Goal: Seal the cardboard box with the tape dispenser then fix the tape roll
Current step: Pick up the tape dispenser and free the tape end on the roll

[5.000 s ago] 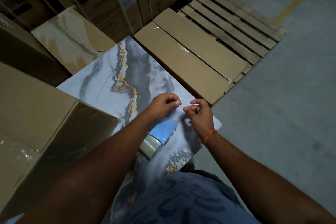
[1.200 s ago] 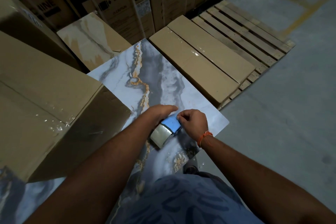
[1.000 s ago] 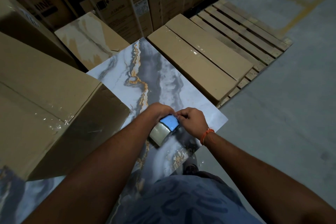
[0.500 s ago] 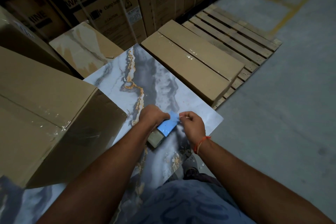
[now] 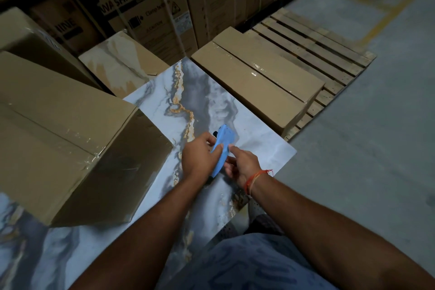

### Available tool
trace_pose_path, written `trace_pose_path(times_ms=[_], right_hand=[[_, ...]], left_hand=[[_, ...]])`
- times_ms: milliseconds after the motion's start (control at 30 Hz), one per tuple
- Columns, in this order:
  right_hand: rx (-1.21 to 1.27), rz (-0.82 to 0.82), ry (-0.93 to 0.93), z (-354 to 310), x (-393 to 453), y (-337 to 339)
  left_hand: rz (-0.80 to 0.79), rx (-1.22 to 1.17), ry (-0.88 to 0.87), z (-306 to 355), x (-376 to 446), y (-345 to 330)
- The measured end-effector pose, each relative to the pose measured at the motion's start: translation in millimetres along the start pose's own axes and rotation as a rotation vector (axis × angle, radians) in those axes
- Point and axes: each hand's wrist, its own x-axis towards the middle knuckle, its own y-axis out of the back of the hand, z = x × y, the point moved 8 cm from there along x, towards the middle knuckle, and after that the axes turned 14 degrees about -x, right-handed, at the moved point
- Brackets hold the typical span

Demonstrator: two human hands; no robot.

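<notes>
The blue tape dispenser is lifted off the marble-patterned tabletop, tilted on edge with its blue body facing me. My left hand grips its left side, thumb pressed on the blue shell. My right hand, with an orange thread on the wrist, holds its lower right side. The tape roll is hidden behind the hands. The large cardboard box stands on the table at my left, with clear tape along its top seam.
A flat taped carton lies on a wooden pallet beyond the table's right edge. Tall washing-machine cartons line the back. A marble-patterned slab leans behind the table. Grey concrete floor spreads to the right.
The dispenser lay flat with the roll showing; both hands have since lifted it and turned it on edge, so the roll is out of sight. My view has tilted upward slightly.
</notes>
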Motion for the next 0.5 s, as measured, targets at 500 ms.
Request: trace_pose_path(times_ms=[500], right_hand=[[-0.362,-0.048,-0.176,21,17,45]], left_hand=[[0.002,0.42,-0.262,-1,-48,-56]])
